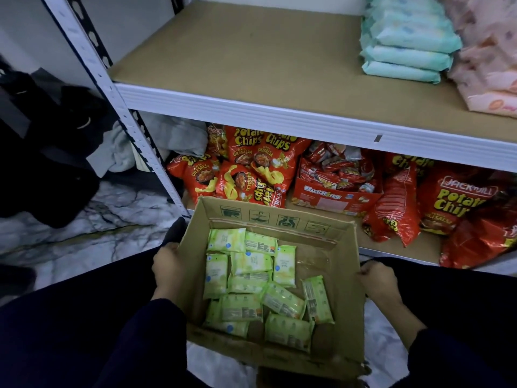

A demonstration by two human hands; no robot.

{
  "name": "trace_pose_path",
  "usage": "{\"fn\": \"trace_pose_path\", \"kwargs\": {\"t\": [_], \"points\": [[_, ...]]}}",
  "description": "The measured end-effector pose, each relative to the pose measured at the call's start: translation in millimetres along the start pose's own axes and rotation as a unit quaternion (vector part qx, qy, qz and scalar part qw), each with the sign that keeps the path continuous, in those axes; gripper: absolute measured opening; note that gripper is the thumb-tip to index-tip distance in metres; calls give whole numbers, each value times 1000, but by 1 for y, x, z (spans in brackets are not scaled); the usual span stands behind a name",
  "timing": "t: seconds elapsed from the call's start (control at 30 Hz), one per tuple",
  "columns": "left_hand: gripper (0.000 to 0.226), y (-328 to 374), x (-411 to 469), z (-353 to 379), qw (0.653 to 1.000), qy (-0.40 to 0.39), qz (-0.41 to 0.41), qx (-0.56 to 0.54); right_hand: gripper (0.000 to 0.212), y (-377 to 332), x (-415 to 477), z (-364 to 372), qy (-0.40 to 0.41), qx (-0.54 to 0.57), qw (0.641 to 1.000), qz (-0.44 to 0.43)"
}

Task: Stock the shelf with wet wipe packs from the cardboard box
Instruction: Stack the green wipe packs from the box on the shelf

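A person holds the box [279, 219] low in front of the shelf [237, 51], over the floor [84, 233]. The left hand [167, 271] is on the left wall and the right hand [379, 278] is on the right rim. Each grip is clamped on the cardboard, with fingers curled over the edge. I think there is one hand on each side so the box stays level and nothing slides out.

The box has its open top facing up, so the packs [251, 264] are easy to see and reach. They are green and they all lie flat on the bottom. They are in a jumble. Some have their long side pointing toward the shelf, some lie across, and some are slanted. None is on the shelf yet.

The top board is bare on the left, so that looks like the place for them. On its right side are neat piles of blue packs [405, 51] and pink packs [489, 65], lying flat. Chip bags [251, 152] fill the board below.

Both hands are busy now, so I think the box must be put down first.
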State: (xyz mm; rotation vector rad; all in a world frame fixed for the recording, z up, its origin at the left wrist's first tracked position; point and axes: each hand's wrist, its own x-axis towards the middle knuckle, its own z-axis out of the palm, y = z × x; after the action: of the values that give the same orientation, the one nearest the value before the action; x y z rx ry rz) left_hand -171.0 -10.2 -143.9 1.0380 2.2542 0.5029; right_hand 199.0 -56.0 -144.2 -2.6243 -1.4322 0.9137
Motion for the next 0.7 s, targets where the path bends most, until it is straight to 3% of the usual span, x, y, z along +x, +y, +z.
{"fn": "trace_pose_path", "kwargs": {"t": [0.07, 0.17, 0.27, 0.4, 0.6, 0.7], "points": [[19, -2, 0, 5, 999, 14, 19, 42, 14, 1, -1, -1, 21, -6, 1000, -8], [44, 1, -2, 19, 981, 37, 120, 149, 19, -9, 0, 1, 37, -31, 998, -32], [43, 12, -1, 42, 956, -22, 187, 226, 24, -40, 7, 6, -15, -89, 993, -74], [42, 18, 13, 73, 947, -114, 176, 244, 24, -84, 24, 25, -60, -140, 982, -115], [45, 18, 61, 103, 915, -171, 154, 330, 28, -111, 70, 71, -124, -196, 962, -142], [48, 15, 81, 114, 896, -188, 149, 375, 40, -119, 96, 98, -166, -217, 946, -171]]}}
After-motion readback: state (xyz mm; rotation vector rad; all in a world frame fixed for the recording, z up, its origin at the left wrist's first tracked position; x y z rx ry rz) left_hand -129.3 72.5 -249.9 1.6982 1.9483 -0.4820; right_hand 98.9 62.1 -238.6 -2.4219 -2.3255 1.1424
